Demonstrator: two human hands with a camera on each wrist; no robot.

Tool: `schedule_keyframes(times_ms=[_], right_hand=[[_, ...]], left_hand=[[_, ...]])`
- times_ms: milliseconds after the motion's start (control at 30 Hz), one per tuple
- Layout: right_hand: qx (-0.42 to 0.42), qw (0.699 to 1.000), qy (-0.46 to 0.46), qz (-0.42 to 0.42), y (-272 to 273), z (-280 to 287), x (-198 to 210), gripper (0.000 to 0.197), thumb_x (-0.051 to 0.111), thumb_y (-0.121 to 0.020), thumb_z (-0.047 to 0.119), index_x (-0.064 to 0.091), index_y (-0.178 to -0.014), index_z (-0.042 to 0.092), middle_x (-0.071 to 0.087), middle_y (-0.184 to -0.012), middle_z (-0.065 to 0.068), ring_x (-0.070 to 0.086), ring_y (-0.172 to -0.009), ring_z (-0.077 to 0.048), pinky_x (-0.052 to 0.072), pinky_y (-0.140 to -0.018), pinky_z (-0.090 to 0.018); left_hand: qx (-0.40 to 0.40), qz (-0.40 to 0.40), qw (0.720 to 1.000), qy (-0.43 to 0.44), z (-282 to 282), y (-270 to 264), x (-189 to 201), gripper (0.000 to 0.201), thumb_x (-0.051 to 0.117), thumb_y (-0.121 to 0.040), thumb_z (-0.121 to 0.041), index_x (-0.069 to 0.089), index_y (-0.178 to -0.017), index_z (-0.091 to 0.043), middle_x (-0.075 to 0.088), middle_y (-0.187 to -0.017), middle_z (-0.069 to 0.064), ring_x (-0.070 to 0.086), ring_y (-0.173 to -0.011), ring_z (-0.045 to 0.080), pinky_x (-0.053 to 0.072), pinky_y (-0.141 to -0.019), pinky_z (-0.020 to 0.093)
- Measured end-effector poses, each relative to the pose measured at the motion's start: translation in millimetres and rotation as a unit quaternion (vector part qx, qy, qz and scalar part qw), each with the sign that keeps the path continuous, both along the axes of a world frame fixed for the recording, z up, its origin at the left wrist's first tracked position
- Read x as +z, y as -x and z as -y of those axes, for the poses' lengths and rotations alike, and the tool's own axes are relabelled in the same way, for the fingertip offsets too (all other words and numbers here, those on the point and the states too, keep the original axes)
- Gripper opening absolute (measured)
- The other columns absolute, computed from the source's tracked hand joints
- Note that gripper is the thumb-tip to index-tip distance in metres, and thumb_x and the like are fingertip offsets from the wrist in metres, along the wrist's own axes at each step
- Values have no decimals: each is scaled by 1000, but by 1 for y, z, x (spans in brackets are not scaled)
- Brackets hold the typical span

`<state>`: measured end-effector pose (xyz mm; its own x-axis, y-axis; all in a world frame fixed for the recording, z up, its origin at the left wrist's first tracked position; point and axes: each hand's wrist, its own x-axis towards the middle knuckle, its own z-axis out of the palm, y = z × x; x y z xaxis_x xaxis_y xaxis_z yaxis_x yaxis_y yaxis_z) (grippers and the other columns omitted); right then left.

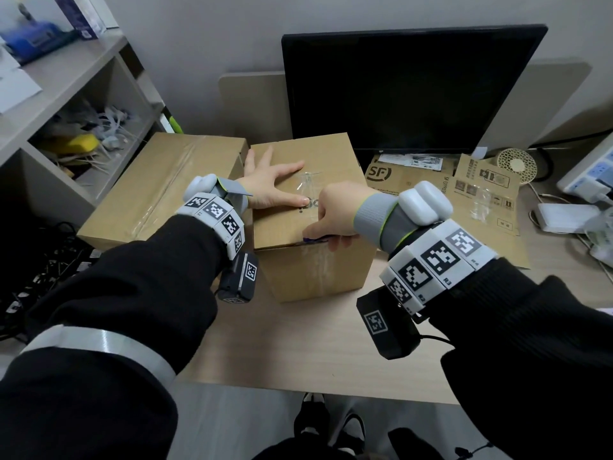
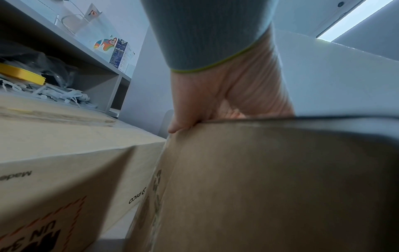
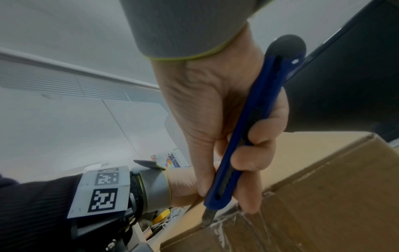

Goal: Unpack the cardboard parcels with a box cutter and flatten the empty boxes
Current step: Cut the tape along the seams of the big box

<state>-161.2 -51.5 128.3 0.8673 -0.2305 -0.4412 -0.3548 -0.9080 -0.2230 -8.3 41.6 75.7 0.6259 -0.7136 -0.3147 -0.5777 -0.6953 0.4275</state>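
**Blade at the near top edge of the middle box**

The small cardboard box (image 1: pixel 308 207) stands at the centre of the desk (image 1: pixel 298 343), just in front of the dark monitor (image 1: pixel 408 88). The left hand (image 1: pixel 268 180) lies flat on its lid, fingers straight and spread toward 12 o'clock. The right hand (image 1: pixel 335 214) has its fingers curled round the blue box cutter (image 3: pixel 248 129), whose blade tip meets the taped seam at the lid's 6 o'clock edge. At 9 o'clock, touching or just beside the small box, lies a longer taped box (image 1: pixel 159 190). At 3 o'clock a flattened box (image 1: pixel 464 194) lies on the desk, with a power strip (image 1: pixel 590 174) beyond it. A shelf unit (image 1: pixel 66 104) stands at 10 o'clock.
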Motion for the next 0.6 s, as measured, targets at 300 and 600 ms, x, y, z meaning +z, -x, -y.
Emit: schedule_keyframes(times_ms=[300,600], right_hand=[[-25,999,16,-26,2,7,3,42,60,-87,44,51,-59,14,41,-24,9,48,-46,-15,42,-55,-23],[-29,999,11,-29,10,12,4,40,60,-88,43,51,-62,14,50,-55,1,43,-47,-15,36,-50,-22]], left_hand=[[-4,-3,1000,-3,2,-1,-1,86,71,-71,-59,24,-143,-53,-15,-160,3,-29,-141,33,-8,-113,55],[-1,2,1000,-5,2,-2,-2,86,72,-70,-59,26,-143,-52,-13,-160,3,-26,-142,34,-6,-114,56]])
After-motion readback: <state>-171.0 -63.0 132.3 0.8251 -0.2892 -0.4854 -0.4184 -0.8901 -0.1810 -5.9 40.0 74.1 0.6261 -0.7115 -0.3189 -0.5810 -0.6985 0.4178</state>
